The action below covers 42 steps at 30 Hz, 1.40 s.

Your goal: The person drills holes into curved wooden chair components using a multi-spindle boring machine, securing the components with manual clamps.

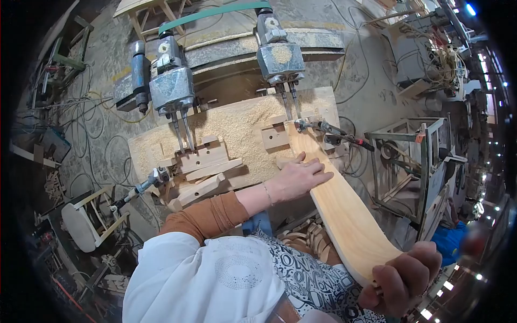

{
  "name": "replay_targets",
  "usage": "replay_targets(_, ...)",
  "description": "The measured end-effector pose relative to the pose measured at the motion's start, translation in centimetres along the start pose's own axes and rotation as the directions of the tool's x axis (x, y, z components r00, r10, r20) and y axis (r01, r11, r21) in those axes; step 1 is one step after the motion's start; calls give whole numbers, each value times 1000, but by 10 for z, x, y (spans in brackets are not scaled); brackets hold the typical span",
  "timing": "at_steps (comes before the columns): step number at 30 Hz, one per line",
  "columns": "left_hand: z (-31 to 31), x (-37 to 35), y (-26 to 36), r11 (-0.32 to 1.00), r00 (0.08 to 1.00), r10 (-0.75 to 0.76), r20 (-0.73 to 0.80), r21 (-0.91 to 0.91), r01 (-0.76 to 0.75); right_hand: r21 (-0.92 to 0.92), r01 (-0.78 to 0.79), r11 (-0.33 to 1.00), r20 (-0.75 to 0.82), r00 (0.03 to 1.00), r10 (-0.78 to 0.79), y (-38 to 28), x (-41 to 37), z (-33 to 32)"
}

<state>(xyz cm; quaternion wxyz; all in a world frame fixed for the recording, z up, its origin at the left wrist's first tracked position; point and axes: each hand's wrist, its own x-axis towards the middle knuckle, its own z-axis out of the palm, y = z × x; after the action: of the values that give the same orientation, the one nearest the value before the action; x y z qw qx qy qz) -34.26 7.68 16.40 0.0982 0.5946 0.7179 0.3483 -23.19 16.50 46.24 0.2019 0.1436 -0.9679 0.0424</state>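
Observation:
A long, pale, curved wooden board [353,220] slants from the drilling fixture down toward my body. My left hand [301,178] lies across its upper part, fingers spread over the top face, with a thin bracelet on the wrist below a brown sleeve. At the near end my right hand [401,280] is closed around the board and hides its tip. The far end of the board sits under a toggle clamp [323,128], in front of the right drill head [281,62] with its two bits. Beside it is a wooden block [274,138] with a hole.
A left drill head [171,89] points its bits at a wooden jig [203,157], with another toggle clamp [141,185] beside it. Sawdust [234,126] covers the worktop. Curved wood pieces [309,239] lie below. A metal frame [409,167] stands right; a person in blue [448,242] is beyond.

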Motion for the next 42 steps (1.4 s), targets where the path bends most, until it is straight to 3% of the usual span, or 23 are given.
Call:
replay_targets(1, 0, 0, -1, 1000, 1000, -2, -3, 0, 2, -18, -42, 999, 129, 991, 44, -2, -2, -4)
replay_targets(2, 1, 0, -1, 1000, 1000, 2, 3, 6, -2, -17, -42, 999, 129, 991, 43, 1, -3, 0)
replay_targets(4, 1, 0, -1, 1000, 1000, 7, 11, 11, -7, 27, 59, 998, -161, 985, -54, 6, 5, 16)
replay_targets(5, 1, 0, -1, 1000, 1000, 10, 5, 14, -10, 26, 57, 998, -161, 986, -52, 5, 5, 16)
replay_targets(8, 9, 0, -4, 999, 1000, 30, -9, 13, -30, 35, 62, 997, -123, 991, -58, 3, 2, 6)
replay_targets(10, 8, 1, -4, 999, 999, 47, -17, 14, -47, -18, -39, 999, 126, 991, 41, -2, -6, -5)
replay_targets(11, 7, 0, -3, 998, 999, 44, -24, 48, -43, -19, -38, 999, 124, 991, 40, 0, -7, -3)
replay_targets(13, 5, 0, -1, 996, 999, 42, -32, 84, -39, 26, 79, 997, -130, 989, -75, 5, 1, 11)
replay_targets(17, 6, -1, -2, 996, 999, 44, 9, 79, -45, 27, 68, 997, -145, 987, -63, 1, -1, 10)
replay_targets(20, 7, 0, -2, 995, 998, 56, 9, 79, -57, 45, 26, 999, -91, 996, -21, -4, -5, 0)
replay_targets(22, 4, -1, 0, 994, 998, 63, 1, 85, -63, -44, -45, 998, 167, 985, 52, -8, -15, -13)
replay_targets(23, 3, -1, 2, 995, 999, 37, 30, 88, -40, -44, -42, 998, 167, 985, 48, -8, -16, -12)
replay_targets(28, 5, 0, 0, 994, 998, 60, 1, 92, -60, -44, -54, 998, 108, 992, 58, -8, -13, -8)
replay_targets(31, -2, 0, 3, 996, 997, 9, 74, 87, -15, -54, -1, 999, 152, 988, 9, -3, -13, -13)
replay_targets(39, 5, 4, -8, 996, 996, 91, 24, -7, -91, 36, 5, 999, 83, 997, -8, 1, -5, -5)
replay_targets(42, 7, 6, -14, 994, 993, 113, 22, -5, -113, -8, 57, 998, -23, 998, -57, 10, -7, 8)
